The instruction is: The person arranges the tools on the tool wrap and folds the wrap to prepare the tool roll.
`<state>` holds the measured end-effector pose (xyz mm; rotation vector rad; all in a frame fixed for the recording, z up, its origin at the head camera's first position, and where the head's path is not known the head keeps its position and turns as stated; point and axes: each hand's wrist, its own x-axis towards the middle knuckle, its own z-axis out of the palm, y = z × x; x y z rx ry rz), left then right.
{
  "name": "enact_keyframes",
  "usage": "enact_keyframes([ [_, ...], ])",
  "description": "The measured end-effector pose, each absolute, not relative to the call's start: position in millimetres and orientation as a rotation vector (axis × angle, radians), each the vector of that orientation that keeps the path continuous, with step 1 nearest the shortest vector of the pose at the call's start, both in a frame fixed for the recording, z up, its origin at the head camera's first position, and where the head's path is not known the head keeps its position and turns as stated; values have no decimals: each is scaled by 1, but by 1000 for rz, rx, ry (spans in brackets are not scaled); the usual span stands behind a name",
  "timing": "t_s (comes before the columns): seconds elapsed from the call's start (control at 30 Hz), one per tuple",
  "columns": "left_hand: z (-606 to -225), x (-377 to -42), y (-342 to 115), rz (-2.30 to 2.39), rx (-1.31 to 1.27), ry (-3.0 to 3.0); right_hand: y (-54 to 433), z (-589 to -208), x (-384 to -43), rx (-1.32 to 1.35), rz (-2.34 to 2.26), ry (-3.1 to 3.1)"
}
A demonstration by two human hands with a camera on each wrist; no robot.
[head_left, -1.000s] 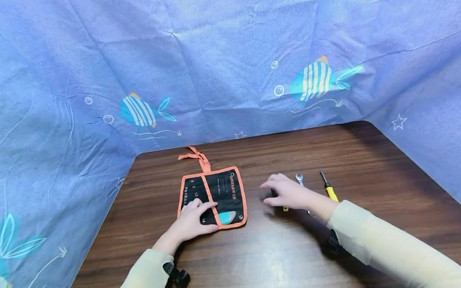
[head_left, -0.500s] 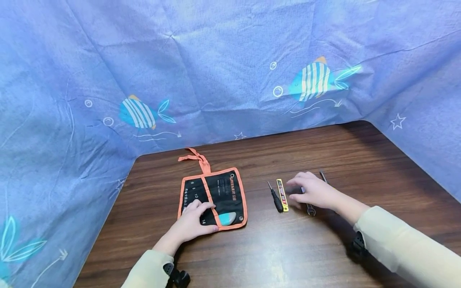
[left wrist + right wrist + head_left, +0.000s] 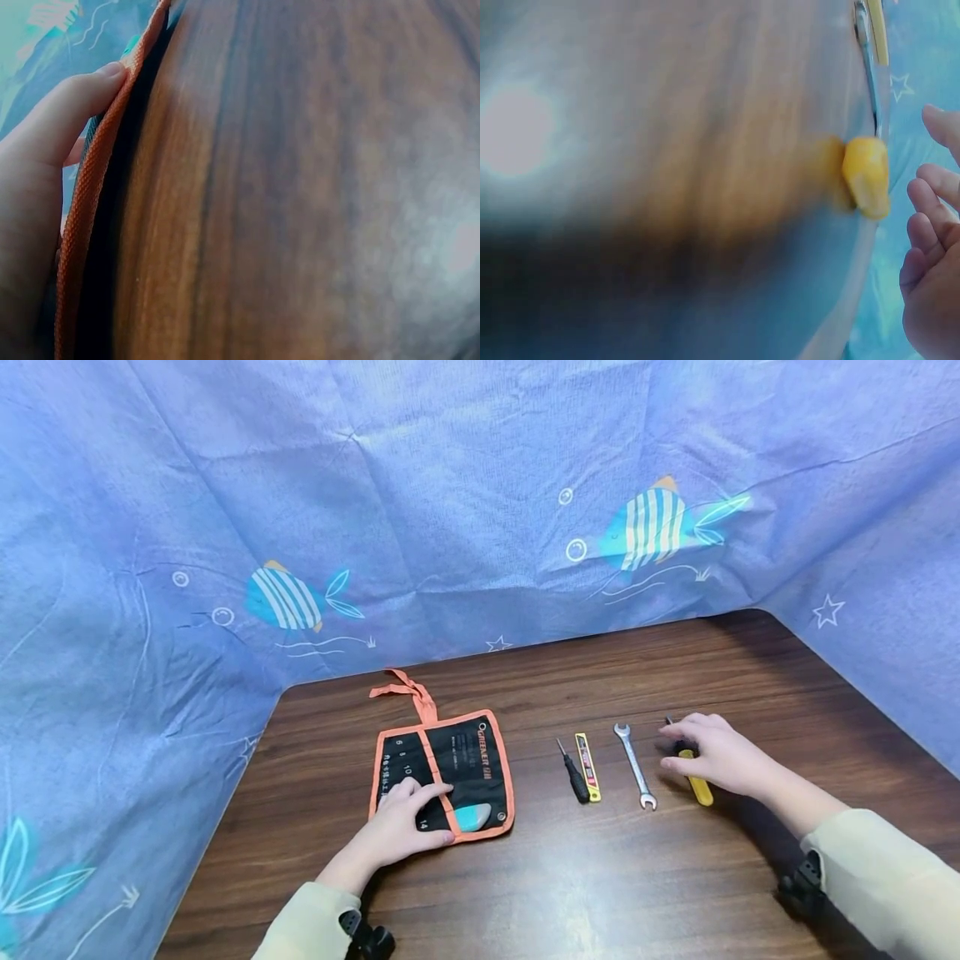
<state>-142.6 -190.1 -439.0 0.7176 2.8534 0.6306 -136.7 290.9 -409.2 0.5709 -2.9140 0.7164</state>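
In the head view a black tool pouch (image 3: pixel 468 764) with orange edging lies at the left of the table. My left hand (image 3: pixel 401 822) rests on its lower left part, thumb along the orange border (image 3: pixel 101 165) in the left wrist view. A rounded turquoise and grey piece (image 3: pixel 473 816) shows in the pouch. Over at the right, my right hand (image 3: pixel 716 756) hovers with parted fingers above a screwdriver (image 3: pixel 701 790) with a yellow handle, partly covering it. The right wrist view has that yellow handle (image 3: pixel 868 178) apart from the fingertips.
Between the hands lie a small black screwdriver (image 3: pixel 577 779), a flat yellow strip with a printed label (image 3: pixel 588 768) and a double open-ended wrench (image 3: pixel 636 767). Orange ties (image 3: pixel 420 693) stretch from the pouch's top. Blue fish-print cloth (image 3: pixel 465 527) hangs behind the table (image 3: pixel 525 885).
My right hand has moved right, from over the black screwdriver and yellow strip, past the wrench, to the yellow-handled screwdriver. The left hand stays on the pouch.
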Motion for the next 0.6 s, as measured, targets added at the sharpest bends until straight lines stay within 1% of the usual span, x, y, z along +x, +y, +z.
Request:
enact_keyframes([
  [0.27, -439, -143, -191, 635, 714, 2860, 305, -418, -125, 497, 730, -2926],
  [0.6, -440, -143, -190, 643, 713, 2860, 316, -423, -121, 568, 640, -2893],
])
